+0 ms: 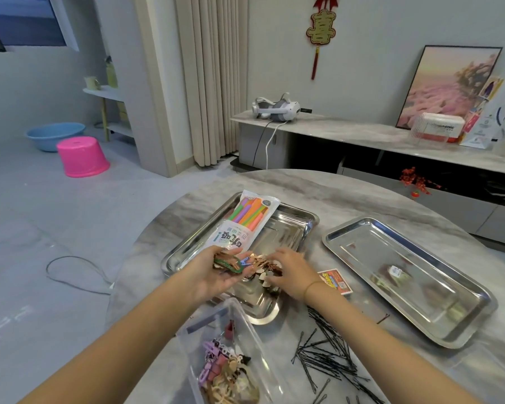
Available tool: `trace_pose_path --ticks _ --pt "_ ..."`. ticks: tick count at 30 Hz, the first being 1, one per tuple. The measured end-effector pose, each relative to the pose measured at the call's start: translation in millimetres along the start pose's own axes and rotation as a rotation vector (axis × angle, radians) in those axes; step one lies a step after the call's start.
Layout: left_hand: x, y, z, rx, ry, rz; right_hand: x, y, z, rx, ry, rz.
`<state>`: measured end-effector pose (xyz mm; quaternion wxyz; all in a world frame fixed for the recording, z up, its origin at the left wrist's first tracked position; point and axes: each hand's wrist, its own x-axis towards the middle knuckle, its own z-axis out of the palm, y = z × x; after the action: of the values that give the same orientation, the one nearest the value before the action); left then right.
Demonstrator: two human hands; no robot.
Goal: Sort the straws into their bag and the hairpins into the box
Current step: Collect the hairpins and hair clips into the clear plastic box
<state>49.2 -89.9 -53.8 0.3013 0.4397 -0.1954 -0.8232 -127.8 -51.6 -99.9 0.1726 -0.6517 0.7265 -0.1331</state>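
A white bag of coloured straws lies across the far left of a steel tray. My left hand, palm up, cups several hairpins, one of them green. My right hand reaches palm down into a pile of brown and pink hairpins at the tray's near end; its fingertips are hidden. A clear plastic box near the front edge holds several purple, pink and beige hairpins.
A second steel tray sits to the right. Several black bobby pins are scattered on the marble table in front of it. A small orange card lies beside my right wrist.
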Motion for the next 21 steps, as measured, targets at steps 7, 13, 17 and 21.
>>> trace_pose_path --ticks 7,13,17,21 --pt "5.6 6.7 -18.8 -0.071 0.067 -0.046 30.2 -22.2 24.1 -0.225 -0.091 0.105" --pt "5.0 7.2 -16.2 -0.104 0.076 -0.057 43.3 -29.6 27.4 -0.072 -0.070 0.203" --pt "5.0 8.2 -14.3 -0.138 0.088 -0.066 52.8 -36.6 23.9 0.007 -0.081 0.346" --pt "1.3 7.6 -12.2 -0.146 0.089 -0.068 64.3 -43.0 25.3 0.093 -0.004 0.514"
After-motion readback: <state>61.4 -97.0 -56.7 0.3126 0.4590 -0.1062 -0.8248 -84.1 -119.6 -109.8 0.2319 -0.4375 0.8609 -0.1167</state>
